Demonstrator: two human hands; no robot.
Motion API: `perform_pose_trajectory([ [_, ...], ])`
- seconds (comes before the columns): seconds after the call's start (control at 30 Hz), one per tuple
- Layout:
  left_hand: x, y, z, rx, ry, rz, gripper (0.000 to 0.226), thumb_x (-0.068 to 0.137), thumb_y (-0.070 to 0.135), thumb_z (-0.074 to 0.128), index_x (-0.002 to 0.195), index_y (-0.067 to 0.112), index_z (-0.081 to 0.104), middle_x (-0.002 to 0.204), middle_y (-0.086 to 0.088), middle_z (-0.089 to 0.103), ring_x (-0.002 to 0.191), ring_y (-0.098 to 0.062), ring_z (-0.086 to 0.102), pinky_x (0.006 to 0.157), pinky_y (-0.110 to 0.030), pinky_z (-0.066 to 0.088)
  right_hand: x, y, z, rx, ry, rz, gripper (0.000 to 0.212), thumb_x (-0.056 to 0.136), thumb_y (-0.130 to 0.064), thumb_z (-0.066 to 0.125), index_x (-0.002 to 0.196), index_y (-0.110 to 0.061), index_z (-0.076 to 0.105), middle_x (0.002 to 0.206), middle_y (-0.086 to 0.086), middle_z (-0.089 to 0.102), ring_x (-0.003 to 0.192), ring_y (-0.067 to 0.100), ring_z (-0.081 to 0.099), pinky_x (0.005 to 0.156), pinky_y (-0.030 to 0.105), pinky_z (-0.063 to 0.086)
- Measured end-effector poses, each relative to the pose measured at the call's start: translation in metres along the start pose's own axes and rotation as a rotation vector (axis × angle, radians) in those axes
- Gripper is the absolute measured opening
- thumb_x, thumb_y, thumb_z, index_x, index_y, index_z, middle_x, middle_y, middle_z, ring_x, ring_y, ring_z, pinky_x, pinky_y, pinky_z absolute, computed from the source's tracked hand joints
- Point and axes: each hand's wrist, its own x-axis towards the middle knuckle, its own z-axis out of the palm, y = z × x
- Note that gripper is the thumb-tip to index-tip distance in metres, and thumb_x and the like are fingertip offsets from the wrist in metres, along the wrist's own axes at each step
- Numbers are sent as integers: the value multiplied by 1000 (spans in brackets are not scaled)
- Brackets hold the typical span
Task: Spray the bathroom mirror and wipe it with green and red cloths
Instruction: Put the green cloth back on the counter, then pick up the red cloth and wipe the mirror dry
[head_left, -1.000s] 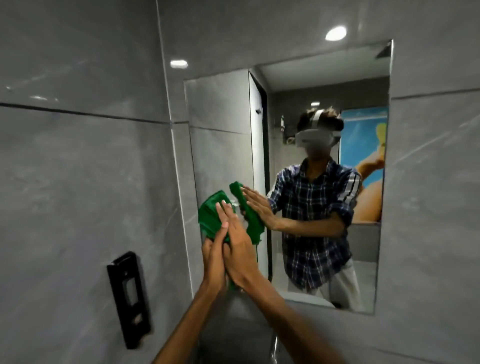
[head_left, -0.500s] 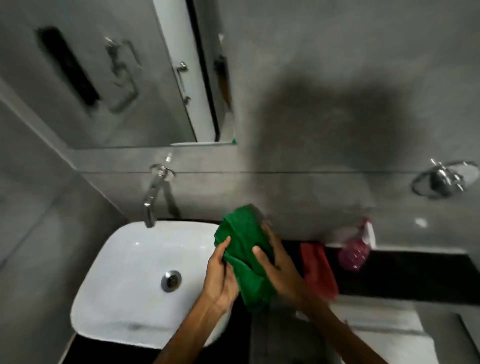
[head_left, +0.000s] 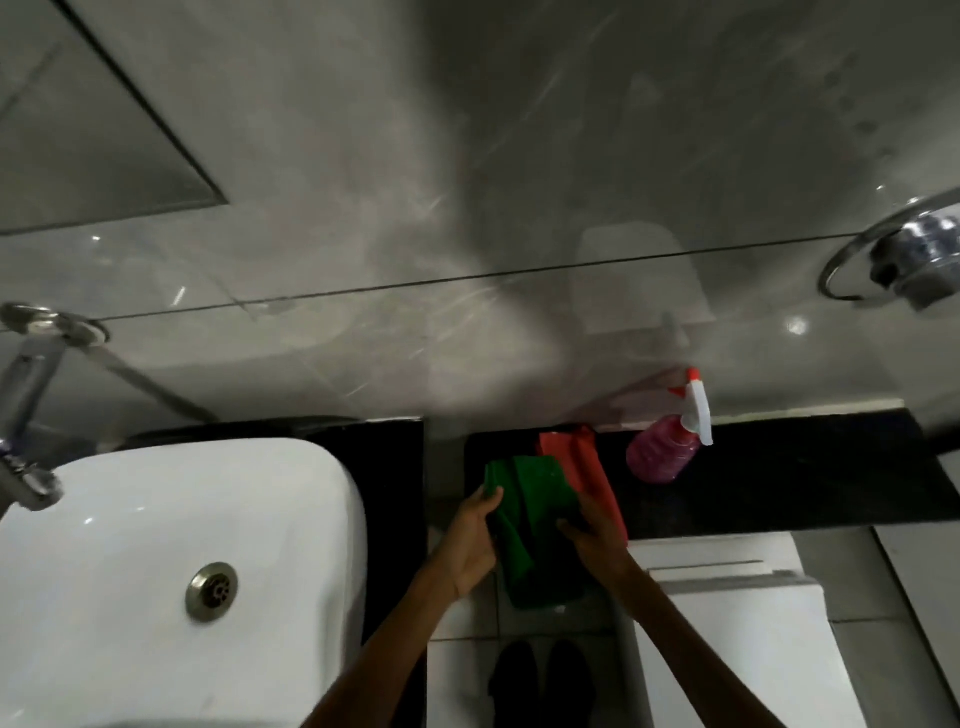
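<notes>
I look down at the counter. The green cloth (head_left: 530, 514) hangs folded between my hands over the black counter's (head_left: 779, 483) front edge. My left hand (head_left: 475, 540) grips its left side and my right hand (head_left: 592, 535) grips its right side. The red cloth (head_left: 587, 467) lies on the counter just behind and right of the green one, partly covered by my right hand. A pink spray bottle (head_left: 662, 452) with a white and red trigger stands to the right of the red cloth. Only the mirror's lower corner (head_left: 93, 135) shows at the upper left.
A white basin (head_left: 156, 545) with a metal drain fills the lower left, and a chrome tap (head_left: 26, 415) sticks out above it. A chrome ring holder (head_left: 904, 260) is on the grey wall at right. A white cabinet top (head_left: 727, 597) sits below the counter. My dark shoes (head_left: 540, 680) stand on the tiled floor.
My view dropped from the mirror to the counter. Both hands brought the green cloth down from the glass to the counter edge beside the red cloth.
</notes>
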Motion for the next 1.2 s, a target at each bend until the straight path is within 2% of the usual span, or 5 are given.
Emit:
perform_pose_trajectory([
  [0.2,78,23,-22,219,116,108,51,97,-4,53,145,11,55,127,-19,71,116,-36,69,92,-48,59,60,3,31,-91,52,-30,70,95,10,63,157,1,31,149,5,41,130,12,38,82,-17,29],
  [0.43,68,-1,-3,930,421,450,62,101,7,55,159,9,33,161,-16,41,146,-31,45,121,-44,39,66,22,21,-327,171,72,26,102,0,46,114,-5,69,117,26,69,109,46,69,95,49,57],
  [0.77,87,-45,59,685,205,174,56,104,13,49,158,8,36,157,-15,47,144,-34,48,121,-48,39,95,50,2,-845,388,152,44,103,-25,53,143,-8,44,145,17,52,136,35,51,112,49,45],
  [1.0,67,-36,67,330,184,81,9,95,40,65,95,32,69,100,5,73,95,-17,67,76,-30,52,71,34,-9,-266,265,-76,16,98,-14,60,106,-3,51,103,11,61,91,27,62,80,37,52],
  [1.2,-45,17,67,82,204,386,4,88,19,77,91,20,75,94,-6,77,88,-24,70,87,-43,58,-21,-55,-6,-68,159,-373,24,97,-1,58,116,-8,46,97,-11,60,81,-14,63,73,10,48],
])
